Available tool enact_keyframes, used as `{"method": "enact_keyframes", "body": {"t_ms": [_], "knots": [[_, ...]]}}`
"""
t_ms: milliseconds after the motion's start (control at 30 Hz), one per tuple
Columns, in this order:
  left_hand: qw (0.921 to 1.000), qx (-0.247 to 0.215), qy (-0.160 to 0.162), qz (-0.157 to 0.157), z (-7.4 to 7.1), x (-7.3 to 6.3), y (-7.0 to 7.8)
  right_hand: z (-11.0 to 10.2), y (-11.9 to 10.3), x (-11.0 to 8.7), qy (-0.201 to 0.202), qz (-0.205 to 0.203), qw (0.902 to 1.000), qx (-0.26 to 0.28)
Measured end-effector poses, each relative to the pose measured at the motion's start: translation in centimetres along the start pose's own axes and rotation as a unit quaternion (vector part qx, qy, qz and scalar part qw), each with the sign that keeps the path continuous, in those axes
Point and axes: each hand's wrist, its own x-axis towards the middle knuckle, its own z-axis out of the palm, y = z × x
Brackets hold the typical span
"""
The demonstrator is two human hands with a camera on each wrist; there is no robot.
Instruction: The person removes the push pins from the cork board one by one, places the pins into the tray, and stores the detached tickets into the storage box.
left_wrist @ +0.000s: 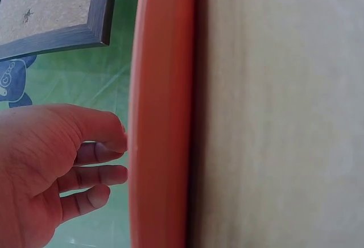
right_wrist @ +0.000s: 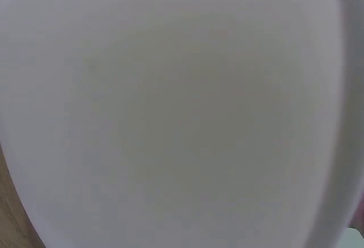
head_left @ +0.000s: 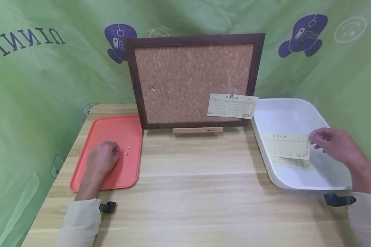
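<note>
Most of the lower slip (head_left: 293, 164) at 7 o'clock in the white tub (head_left: 327, 173) is buried under the upper slip (head_left: 287, 146) in the right hand (head_left: 337, 144). Two dots (head_left: 129, 148) at 3 o'clock from the left hand (head_left: 103, 157) are too tiny to identify. Can't really tell whether that hand's pinching anything, not even in the left wrist view. Right wrist view's mostly blur. Head view chops off the left sleeve (head_left: 79, 223) at 8 o'clock, right sleeve (head_left: 366, 216) at 4.

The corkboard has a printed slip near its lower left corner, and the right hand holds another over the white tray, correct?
Wrong corner: in the head view, the corkboard has that printed slip near its lower right corner. The rest stands.
</note>
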Motion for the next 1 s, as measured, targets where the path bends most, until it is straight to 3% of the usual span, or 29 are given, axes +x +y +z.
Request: {"method": "enact_keyframes", "body": {"t_ms": [267, 1000], "knots": [[1.0, -0.002, -0.004, 0.003, 0.11, -0.09, -0.17, 0.34, 0.12, 0.04, -0.009, 0.012, 0.9999, 0.0], [0.9984, -0.011, -0.053, -0.016, -0.11, -0.08, 0.08, 0.93, 0.47, 0.25, -0.033, 0.012, 0.9994, 0.005]]}}
